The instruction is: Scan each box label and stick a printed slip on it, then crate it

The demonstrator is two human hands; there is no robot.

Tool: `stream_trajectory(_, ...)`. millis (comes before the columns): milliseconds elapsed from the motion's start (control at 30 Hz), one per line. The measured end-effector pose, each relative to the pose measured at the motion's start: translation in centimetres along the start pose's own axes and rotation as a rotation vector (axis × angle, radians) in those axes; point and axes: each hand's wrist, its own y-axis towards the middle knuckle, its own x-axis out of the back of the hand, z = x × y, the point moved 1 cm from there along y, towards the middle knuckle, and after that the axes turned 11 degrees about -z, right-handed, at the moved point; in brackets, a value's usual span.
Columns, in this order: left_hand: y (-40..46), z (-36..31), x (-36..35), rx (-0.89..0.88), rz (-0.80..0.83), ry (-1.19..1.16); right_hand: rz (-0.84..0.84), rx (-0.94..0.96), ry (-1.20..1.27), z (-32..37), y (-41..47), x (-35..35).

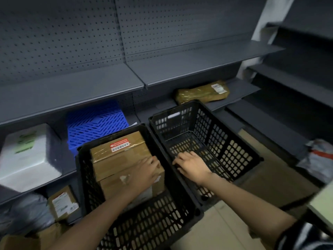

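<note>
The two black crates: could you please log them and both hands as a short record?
left crate: holds stacked cardboard boxes
right crate: no boxes visible inside
left hand: fingers resting on the top of a box
right hand: flat on the rim between the crates
top box label: red and white

Two bare forearms are seen, with no sleeve worn from the fingers [182, 159] back to the elbows. No rings, watch or gloves are seen on the left hand [146, 173] or the right hand [193, 166]. Well behind the right fingers, a dark, glossy black sleeve [304, 237] is worn at the upper arm
</note>
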Motion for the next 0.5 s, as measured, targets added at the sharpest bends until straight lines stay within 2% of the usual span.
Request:
stream_trajectory(200, 2.9, -9.2, -1.1, -0.308, -0.054, 0.11, -0.121, -0.074, -0.219, -3.3, -9.1, 4.9)
stream_trajectory(500, 2.7, -27.9, -4.3, -0.663, -0.184, -0.019, -0.133, -0.392, -0.298, -6.6, -28.6, 10.9)
